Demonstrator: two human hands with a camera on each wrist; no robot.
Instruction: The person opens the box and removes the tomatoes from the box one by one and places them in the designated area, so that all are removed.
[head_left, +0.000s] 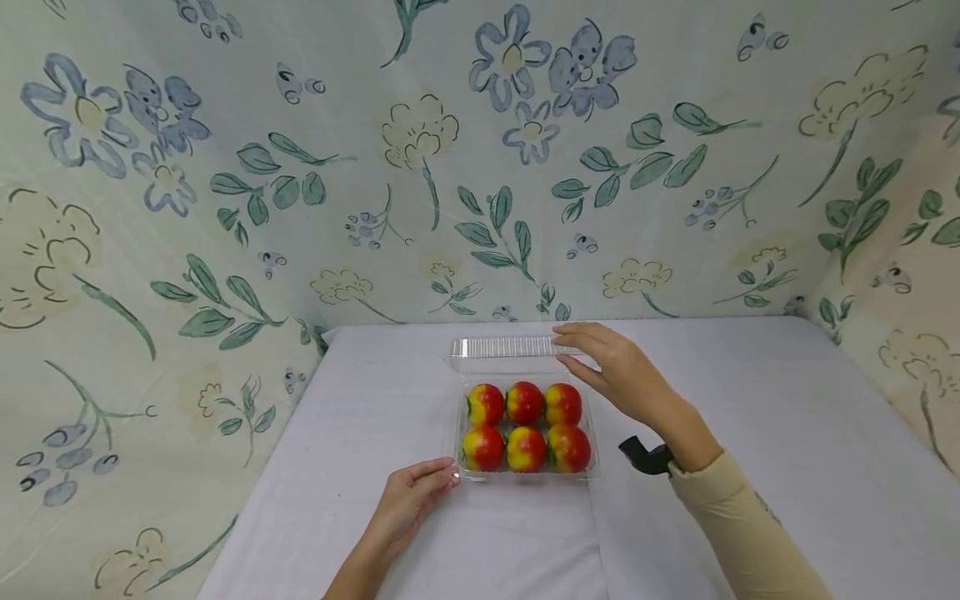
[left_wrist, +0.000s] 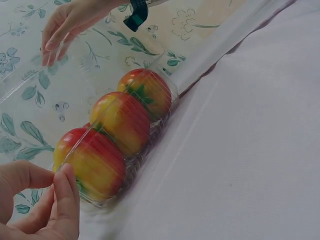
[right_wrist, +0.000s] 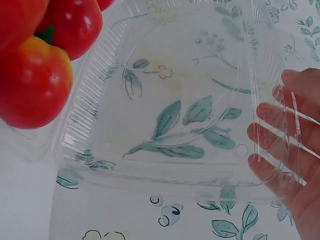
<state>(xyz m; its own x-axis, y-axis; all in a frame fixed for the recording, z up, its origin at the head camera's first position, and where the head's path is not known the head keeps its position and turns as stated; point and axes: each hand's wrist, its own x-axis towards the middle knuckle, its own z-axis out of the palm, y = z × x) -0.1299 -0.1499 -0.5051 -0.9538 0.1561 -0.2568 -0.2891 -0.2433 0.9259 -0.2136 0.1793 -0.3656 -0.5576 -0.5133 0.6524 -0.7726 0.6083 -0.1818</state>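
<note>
A clear plastic clamshell container (head_left: pixel 527 477) lies on the white cloth, its lid (right_wrist: pixel 165 165) raised at the far side. Several round red-and-yellow fruits (head_left: pixel 525 402) with green leafy tops sit inside in two rows. With thumb and fingertips, my left hand (head_left: pixel 414 502) pinches the container's near left corner, as the left wrist view shows up close. My right hand (head_left: pixel 626 375) is at the right end of the lid. Its fingers (right_wrist: pixel 272 137) are spread and fairly straight, seen through the clear plastic along the lid's edge.
A white cloth (head_left: pixel 360 417) covers the table. Flowered fabric (head_left: pixel 450 167) hangs as a backdrop behind it and along the sides. A black strap (head_left: pixel 647 457) goes round my right wrist, near the beige sleeve (head_left: pixel 742 517).
</note>
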